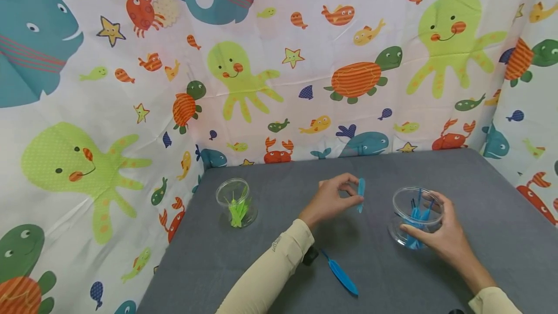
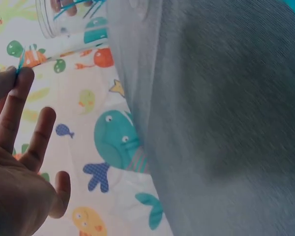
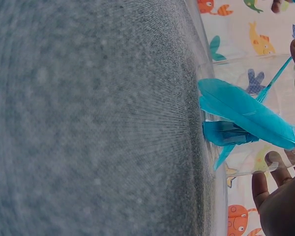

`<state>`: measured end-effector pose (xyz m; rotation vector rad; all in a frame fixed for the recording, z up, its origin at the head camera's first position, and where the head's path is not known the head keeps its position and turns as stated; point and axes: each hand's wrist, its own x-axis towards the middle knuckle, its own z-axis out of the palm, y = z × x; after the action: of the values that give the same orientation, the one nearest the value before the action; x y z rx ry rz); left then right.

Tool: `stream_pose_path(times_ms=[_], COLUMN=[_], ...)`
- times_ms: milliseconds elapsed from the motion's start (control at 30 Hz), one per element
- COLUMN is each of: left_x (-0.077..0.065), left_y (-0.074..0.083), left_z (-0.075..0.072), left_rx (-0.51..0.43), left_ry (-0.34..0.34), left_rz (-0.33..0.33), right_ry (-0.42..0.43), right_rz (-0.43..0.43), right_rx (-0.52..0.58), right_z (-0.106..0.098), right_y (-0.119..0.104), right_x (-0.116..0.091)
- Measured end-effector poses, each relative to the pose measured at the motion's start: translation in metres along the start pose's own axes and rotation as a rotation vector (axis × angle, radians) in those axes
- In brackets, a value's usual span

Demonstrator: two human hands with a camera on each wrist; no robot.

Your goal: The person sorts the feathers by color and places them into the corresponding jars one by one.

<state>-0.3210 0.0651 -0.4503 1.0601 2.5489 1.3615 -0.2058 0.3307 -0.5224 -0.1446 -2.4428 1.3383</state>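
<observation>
My left hand (image 1: 333, 198) pinches a thin blue feather (image 1: 361, 192) between thumb and index finger, above the table and left of a clear plastic jar. In the left wrist view that feather (image 2: 21, 59) appears edge-on, with the other fingers spread. Around the right side of the clear jar (image 1: 395, 232) my right hand (image 1: 451, 236) curls, thumb in front. Several blue feathers (image 3: 246, 110) stand inside the jar, leaning across each other. Another blue feather (image 1: 343, 276) lies loose on the table, nearer me than the left hand.
A second clear jar (image 1: 250, 217) holding several green feathers (image 1: 237, 212) stands at the table's left. The grey table (image 1: 279, 183) meets a printed sea-animal curtain (image 1: 261, 130) at the back and sides.
</observation>
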Motion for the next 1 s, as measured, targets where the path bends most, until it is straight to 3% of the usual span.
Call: stream_pose_path(times_ms=[133,367,733,1000], left_x=[0.009,0.024,0.036,0.044], left_y=[0.01,0.025,0.044,0.05], left_z=[0.009,0.026,0.04,0.055], left_rx=[-0.012,-0.003,0.106,0.271], left_ry=[0.056,0.137,0.158,0.145], left_rz=[-0.001,0.072,0.125,0.177], right_ry=[0.013,0.005,-0.011,-0.024], right_rz=[0.003,0.001,-0.007,0.009], right_rx=[-0.003,-0.002,-0.007,-0.013], right_z=[0.0,-0.001,-0.002,-0.002], right_y=[0.001,0.002,0.002,0.001], right_x=[-0.001,0.001,0.002,0.002])
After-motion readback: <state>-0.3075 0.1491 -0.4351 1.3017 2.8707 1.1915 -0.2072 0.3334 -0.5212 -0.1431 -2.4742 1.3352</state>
